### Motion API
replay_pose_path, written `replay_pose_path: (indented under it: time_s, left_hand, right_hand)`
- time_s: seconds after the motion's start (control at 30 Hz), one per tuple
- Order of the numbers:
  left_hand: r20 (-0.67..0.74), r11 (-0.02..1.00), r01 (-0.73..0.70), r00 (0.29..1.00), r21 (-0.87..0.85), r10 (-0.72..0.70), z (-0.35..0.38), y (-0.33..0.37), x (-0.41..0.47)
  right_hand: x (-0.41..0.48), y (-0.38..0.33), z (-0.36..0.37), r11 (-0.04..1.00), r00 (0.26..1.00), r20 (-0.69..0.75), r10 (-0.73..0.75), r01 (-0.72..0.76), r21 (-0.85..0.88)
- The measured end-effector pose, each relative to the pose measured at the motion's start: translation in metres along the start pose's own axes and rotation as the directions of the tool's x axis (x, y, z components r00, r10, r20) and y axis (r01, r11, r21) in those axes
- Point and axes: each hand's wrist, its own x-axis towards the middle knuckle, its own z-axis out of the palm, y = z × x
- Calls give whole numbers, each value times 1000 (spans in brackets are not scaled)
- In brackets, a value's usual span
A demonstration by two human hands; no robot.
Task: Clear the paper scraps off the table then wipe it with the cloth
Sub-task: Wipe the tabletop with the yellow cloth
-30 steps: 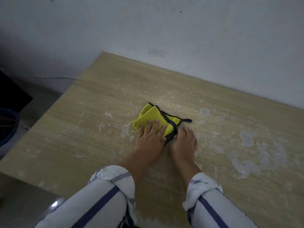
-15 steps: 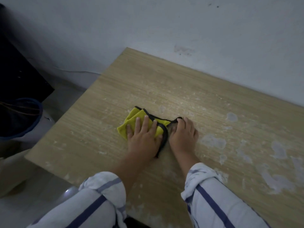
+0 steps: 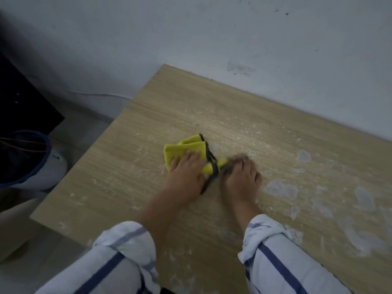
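Observation:
A folded yellow cloth [image 3: 183, 148] with a dark hem lies on the wooden table [image 3: 174, 107]. My left hand [image 3: 186, 175] presses flat on the cloth's near half, fingers straight. My right hand [image 3: 241, 179] lies beside it on the cloth's right corner, its fingertips blurred; I cannot tell if they press or pinch the cloth. White smears and residue patches [image 3: 282, 188] cover the table to the right of my hands. Fine white specks dot the wood around the cloth.
A white wall [image 3: 212, 35] runs along the table's far edge. Left of the table, on the floor, stands a white bucket with a blue rim [image 3: 42, 166]. A dark object [image 3: 23, 102] fills the far left. The table's left corner [image 3: 34, 217] is close.
Both hands and the cloth have slid left toward the table's left edge, and the view has turned left. The cloth's right corner now bunches under my right hand.

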Motion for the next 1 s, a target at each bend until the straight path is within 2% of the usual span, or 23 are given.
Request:
replay_pose_path:
  time_s: [0.07,0.17,0.2,0.27,0.3,0.33,0.4,0.43,0.5,0.53,0.6,0.63,0.7,0.73,0.77,0.8,0.87,0.9,0.93,0.97,1.0]
  left_hand:
    - [28,996,-11,1000,92,8,12,-8,-3]
    - [-80,987,156,985,49,-151,-1,-48,13]
    - [-125,966,257,959,13,-254,-12,-63,19]
    - [-200,871,474,847,-131,-492,-37,-85,26]
    - [-234,833,518,800,-196,-553,-44,-86,28]
    - [-261,836,502,795,-223,-547,-47,-80,29]
    - [-222,937,316,913,-152,-343,-38,-52,29]
    - [-138,976,201,968,-85,-211,-27,-37,26]
    - [0,998,56,998,29,-56,-4,-24,19]
    - [8,996,61,998,64,-61,0,-29,21]
    - [-48,984,173,984,51,-171,-11,-54,29]
    - [-102,963,268,959,28,-264,-20,-69,32]
    - [-217,860,496,833,-118,-510,-45,-97,35]
    - [-258,798,565,755,-212,-603,-54,-107,36]
    - [-293,766,586,708,-265,-643,-61,-108,34]
    - [-336,784,556,709,-275,-620,-63,-104,34]
    - [-330,904,363,845,-225,-421,-60,-82,33]
    - [-250,955,252,925,-159,-286,-51,-69,29]
    - [-155,984,151,974,-90,-164,-38,-59,24]
    - [-70,997,75,995,-19,-76,-26,-55,18]
    - [-39,998,49,998,41,-47,-17,-59,16]
  right_hand:
    - [4,-3,1,999,999,22,32,-31,-14]
    - [2,-5,2,1000,999,-34,15,-14,20]
    - [2,-5,3,1000,999,-45,15,-14,23]
    - [3,-5,3,1000,999,-43,23,-23,16]
    - [6,-7,2,999,999,-34,26,-25,21]
    - [9,-12,1,999,1000,-22,20,-19,35]
    - [16,-24,1,998,999,14,-34,33,55]
    - [19,-31,4,996,997,31,-70,68,55]
    - [21,-39,9,992,992,37,-118,117,36]
    - [22,-40,12,992,992,26,-125,124,26]
    - [22,-38,14,992,993,-1,-122,122,24]
    - [22,-37,14,992,992,-13,-125,125,26]
    - [21,-37,15,990,990,-33,-140,141,23]
    - [21,-38,15,990,990,-30,-139,140,25]
    - [22,-39,16,990,991,-22,-134,135,31]
    - [21,-40,16,990,991,-15,-134,135,36]
    - [21,-39,16,989,989,-17,-144,145,34]
    - [21,-39,15,989,990,-21,-142,143,32]
    - [22,-39,15,990,991,-24,-135,136,35]
    - [22,-39,14,991,991,-25,-129,130,40]
    - [21,-39,13,991,991,-23,-128,129,42]
